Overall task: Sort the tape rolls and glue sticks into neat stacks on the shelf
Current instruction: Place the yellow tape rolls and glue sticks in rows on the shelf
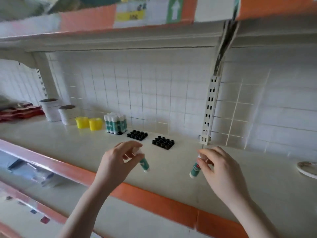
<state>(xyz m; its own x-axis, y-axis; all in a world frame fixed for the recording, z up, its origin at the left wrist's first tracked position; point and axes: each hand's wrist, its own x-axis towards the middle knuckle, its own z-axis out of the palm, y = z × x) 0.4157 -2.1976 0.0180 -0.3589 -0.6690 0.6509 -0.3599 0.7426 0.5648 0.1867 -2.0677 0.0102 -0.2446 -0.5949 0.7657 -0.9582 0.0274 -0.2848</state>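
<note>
While the left hand [118, 158] pinches one glue stick [144, 164] and the right hand [217, 166] pinches another glue stick [195, 170], both hang over the shelf [68, 143]; two empty black trays [163, 142] lie just beyond, a filled tray of sticks [115, 123] farther left

we see a broad bare stretch of the cream shelf board [171, 169] in front of two black plastic socket trays [137, 134] [163, 142], with room for a hand. the rear left is crowded: a cluster of white-and-teal glue sticks [115, 123], two yellow cups [88, 123], two stacks of white tape rolls [59, 111]. a slotted white metal upright [208, 114] divides the back wall, and the shelf above [109, 42] limits headroom.
</note>
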